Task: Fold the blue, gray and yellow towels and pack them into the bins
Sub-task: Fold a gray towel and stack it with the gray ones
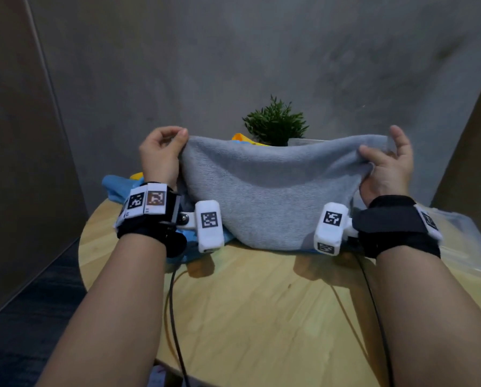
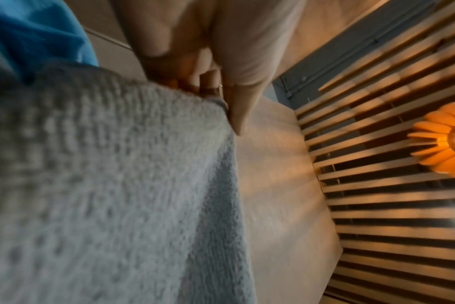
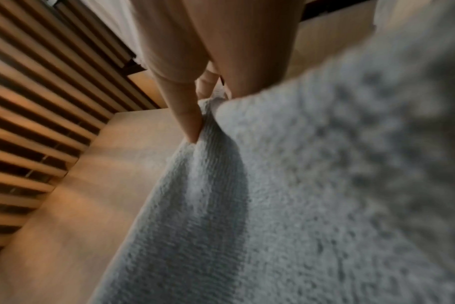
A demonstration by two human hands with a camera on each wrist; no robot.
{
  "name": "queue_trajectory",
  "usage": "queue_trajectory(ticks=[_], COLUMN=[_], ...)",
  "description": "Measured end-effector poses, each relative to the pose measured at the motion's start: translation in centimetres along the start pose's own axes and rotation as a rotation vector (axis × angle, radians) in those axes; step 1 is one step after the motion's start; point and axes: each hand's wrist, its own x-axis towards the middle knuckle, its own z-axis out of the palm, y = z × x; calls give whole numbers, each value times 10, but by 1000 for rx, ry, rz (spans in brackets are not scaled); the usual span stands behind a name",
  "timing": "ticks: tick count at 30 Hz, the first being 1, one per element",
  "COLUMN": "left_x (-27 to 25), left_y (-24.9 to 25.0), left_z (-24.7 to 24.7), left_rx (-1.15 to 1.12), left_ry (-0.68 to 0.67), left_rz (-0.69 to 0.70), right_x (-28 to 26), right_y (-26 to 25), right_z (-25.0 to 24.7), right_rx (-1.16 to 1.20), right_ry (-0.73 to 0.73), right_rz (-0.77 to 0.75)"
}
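A gray towel (image 1: 267,188) hangs stretched between my two hands above the round wooden table (image 1: 256,303), its lower edge sagging onto the tabletop. My left hand (image 1: 175,141) pinches its top left corner. At the top right corner my right hand (image 1: 378,152) pinches the cloth with the thumb in front. Each wrist view shows the fingers nipping the gray towel (image 2: 104,174) (image 3: 299,195) at its edge. A blue towel (image 1: 116,185) lies crumpled under and left of the gray one. Bits of a yellow towel (image 1: 240,137) peek out behind it.
A small green plant (image 1: 275,121) stands at the table's back, behind the towel. A clear plastic bin (image 1: 465,241) sits at the table's right edge. Two cables (image 1: 175,317) trail from my wrists across the front of the table. Gray walls close in behind.
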Motion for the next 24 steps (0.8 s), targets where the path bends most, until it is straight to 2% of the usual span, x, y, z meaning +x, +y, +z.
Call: queue_trajectory(ticks=[4, 7, 9, 12, 14, 16, 18, 19, 21, 24], left_x=[2, 1, 1, -2, -8, -19, -29, -34, -42, -52], left_y=[-1, -3, -2, 1, 4, 8, 9, 10, 10, 14], left_z=[-4, -3, -2, 0, 4, 14, 25, 31, 40, 46], left_rx=[32, 158, 165, 88, -11, -78, -98, -100, -80, -43], left_ry=[-80, -62, -57, -95, -174, -298, -441, -509, -633, -808], left_rz=[-37, 13, 29, -11, -30, -30, -39, -45, -66, -121], right_x=[2, 4, 5, 10, 6, 0, -15, -20, -28, -43], right_y=[7, 9, 7, 11, 12, 14, 9, 6, 2, -3], right_z=[-3, -6, -7, -10, -7, 1, 16, 24, 39, 58], right_rx=[-79, 25, 5, -173, -512, -1014, -1364, -1412, -1360, -1013], right_ry=[23, 93, 96, 114, 92, 28, -80, -152, -320, -646], right_rz=[0, 61, 82, 50, 45, 75, 98, 63, -104, -351])
